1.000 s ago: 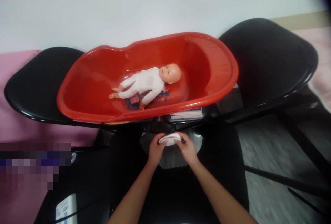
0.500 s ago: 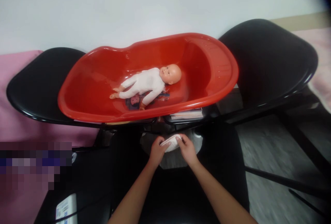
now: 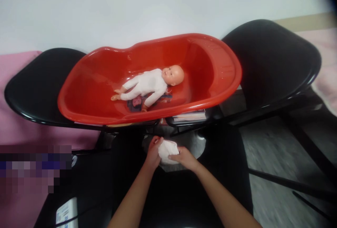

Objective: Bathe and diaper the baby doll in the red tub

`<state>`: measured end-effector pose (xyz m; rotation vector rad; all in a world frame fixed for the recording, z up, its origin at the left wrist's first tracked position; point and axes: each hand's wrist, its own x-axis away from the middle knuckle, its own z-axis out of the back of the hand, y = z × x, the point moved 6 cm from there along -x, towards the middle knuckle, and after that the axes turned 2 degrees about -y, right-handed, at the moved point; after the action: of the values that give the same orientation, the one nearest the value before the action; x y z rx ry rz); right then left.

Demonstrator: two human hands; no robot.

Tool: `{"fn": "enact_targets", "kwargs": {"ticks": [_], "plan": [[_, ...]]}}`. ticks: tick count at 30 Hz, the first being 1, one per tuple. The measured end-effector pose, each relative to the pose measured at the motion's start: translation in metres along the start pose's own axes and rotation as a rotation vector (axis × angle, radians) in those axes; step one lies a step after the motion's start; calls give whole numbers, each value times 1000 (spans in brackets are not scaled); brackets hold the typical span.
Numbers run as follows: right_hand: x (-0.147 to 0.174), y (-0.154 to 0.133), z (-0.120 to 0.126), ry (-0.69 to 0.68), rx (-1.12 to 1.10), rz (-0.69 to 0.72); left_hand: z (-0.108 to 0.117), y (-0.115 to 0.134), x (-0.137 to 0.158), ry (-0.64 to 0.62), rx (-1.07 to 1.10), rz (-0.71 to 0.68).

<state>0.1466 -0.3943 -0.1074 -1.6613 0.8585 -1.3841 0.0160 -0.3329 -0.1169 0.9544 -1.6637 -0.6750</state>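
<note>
At the left edge of the frame we see a pink cloth [image 3: 15,70] behind a black rounded seat [image 3: 39,84], with a white printed box [image 3: 67,212] at lower left. From there a red tub [image 3: 92,80] stretches across the centre, its ends overlapping the black seats. In the lower centre, our left hand [image 3: 154,153] has its fingers closed around the left edge of a white cloth [image 3: 167,152], bunched up just below the tub. In the tub, a doll in white [image 3: 150,82] lies on its back, head to the right. Our right hand [image 3: 186,158] pinches the cloth's right edge, thumb on top, fingers mostly hidden. Books [image 3: 189,116] show under the tub's near rim; another black seat [image 3: 273,63] fills the upper right.
</note>
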Motion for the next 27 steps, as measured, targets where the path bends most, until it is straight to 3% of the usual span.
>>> {"fn": "enact_targets", "kwargs": {"ticks": [4,7,10,13,16,23,27], "plan": [[-1,0,15,217,466,90,-6,12,1,-65,-497,-356],[1,-2,18,242,704,131,-30,14,16,-266,-903,-603],[4,-4,18,236,878,145,-48,11,29,-420,-1090,-734],[6,-6,15,246,1001,161,-53,8,33,-475,-1146,-771],[5,-4,14,258,1030,146,-49,5,29,-437,-1139,-737],[-2,2,32,412,698,160,-34,10,22,-239,-1103,-732],[-4,9,33,359,629,142,-32,14,24,-192,-1095,-741]]}}
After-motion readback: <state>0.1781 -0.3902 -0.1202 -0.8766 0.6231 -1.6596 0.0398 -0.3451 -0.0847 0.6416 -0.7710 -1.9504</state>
